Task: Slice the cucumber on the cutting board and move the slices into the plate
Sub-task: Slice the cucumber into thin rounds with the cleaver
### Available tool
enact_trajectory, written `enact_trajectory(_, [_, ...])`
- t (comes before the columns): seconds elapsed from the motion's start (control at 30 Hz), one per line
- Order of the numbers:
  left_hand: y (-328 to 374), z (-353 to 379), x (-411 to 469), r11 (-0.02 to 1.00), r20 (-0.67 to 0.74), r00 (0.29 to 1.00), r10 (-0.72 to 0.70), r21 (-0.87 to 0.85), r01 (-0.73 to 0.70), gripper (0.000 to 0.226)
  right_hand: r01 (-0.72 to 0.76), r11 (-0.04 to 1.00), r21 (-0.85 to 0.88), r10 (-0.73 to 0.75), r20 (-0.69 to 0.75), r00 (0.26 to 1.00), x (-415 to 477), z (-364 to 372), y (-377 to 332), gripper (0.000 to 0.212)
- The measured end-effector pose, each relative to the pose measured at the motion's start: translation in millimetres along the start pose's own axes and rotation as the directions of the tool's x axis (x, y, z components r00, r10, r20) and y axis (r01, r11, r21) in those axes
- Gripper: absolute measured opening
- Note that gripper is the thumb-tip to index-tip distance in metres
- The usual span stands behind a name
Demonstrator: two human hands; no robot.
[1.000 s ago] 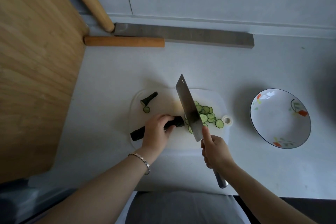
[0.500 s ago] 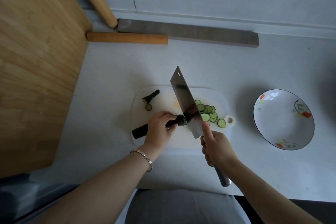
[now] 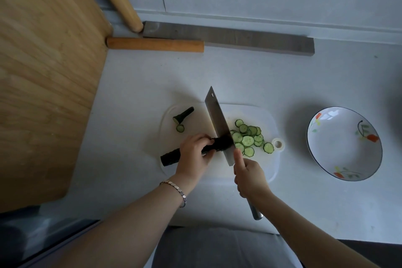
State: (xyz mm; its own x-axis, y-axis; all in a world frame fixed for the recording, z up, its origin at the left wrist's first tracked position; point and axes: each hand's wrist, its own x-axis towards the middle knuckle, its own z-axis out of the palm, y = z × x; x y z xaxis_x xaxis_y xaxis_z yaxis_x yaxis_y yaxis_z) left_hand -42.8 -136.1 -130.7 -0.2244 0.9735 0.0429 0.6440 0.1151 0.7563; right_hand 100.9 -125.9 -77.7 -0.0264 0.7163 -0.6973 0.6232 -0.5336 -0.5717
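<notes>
The cucumber (image 3: 219,144) lay crosswise on the white plastic cutting board (image 3: 264,171), its dark uncut end (image 3: 170,156) sticking out past the board's left edge. The left hand (image 3: 193,156) was curled over its middle, fingertips tucked and pinching it down against the board. The cleaver (image 3: 218,125) stood at the cucumber's right end, blade edge down at the cut face, its tip pointing away from the person. The right hand (image 3: 250,177) was wrapped tight around the cleaver's handle, forefinger stretched along the side of the blade, the metal butt of the handle (image 3: 255,213) showing below the wrist.

Just right of the blade a loose pile of round slices (image 3: 249,139) lay on the board, overlapping one another. Near the board's far left corner sat the cut-off stem end (image 3: 183,114) with a single slice (image 3: 180,128) beside it. The flower-patterned plate (image 3: 345,143) rested on the pale counter (image 3: 134,98), well apart to the right of the board, holding no slices. A bracelet (image 3: 176,189) circled the left wrist.
</notes>
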Motion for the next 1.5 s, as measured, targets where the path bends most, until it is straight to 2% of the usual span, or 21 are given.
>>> enact_trajectory(0.1, [0,-1,2,1.000,0.007,1.000,0.013,0.011,-0.013,0.019,0.000,1.000,0.019,0.000,-0.010,1.000,1,3,4,0.058])
enact_trajectory(0.2, [0,-3,3,1.000,0.008,1.000,0.012,-0.005,-0.012,0.019,-0.042,0.991,0.125,0.039,0.029,0.999,2,-4,1,0.056])
enact_trajectory(0.33, [-3,-1,2,0.999,0.000,0.999,-0.032,-0.044,0.032,0.020,-0.067,0.980,0.190,0.058,0.053,0.997,-3,-18,-10,0.056])
enact_trajectory(0.77, [-2,0,2,1.000,-0.011,1.000,-0.020,-0.019,0.020,0.019,-0.028,0.990,0.138,0.019,0.066,0.998,-7,-19,-15,0.056])
enact_trajectory(0.97, [-2,-1,3,1.000,0.022,1.000,0.000,-0.009,0.001,0.018,0.006,1.000,0.004,-0.006,0.009,1.000,-1,0,7,0.057])
enact_trajectory(1.27, [-3,-1,4,0.998,0.004,0.999,-0.042,-0.044,0.042,0.021,-0.019,0.978,0.207,0.011,0.042,0.999,-9,-21,-4,0.054])
enact_trajectory(1.5, [-2,-1,4,0.999,-0.003,1.000,-0.031,-0.032,0.031,0.019,-0.012,0.988,0.154,0.002,0.062,0.998,-13,-22,-16,0.055])
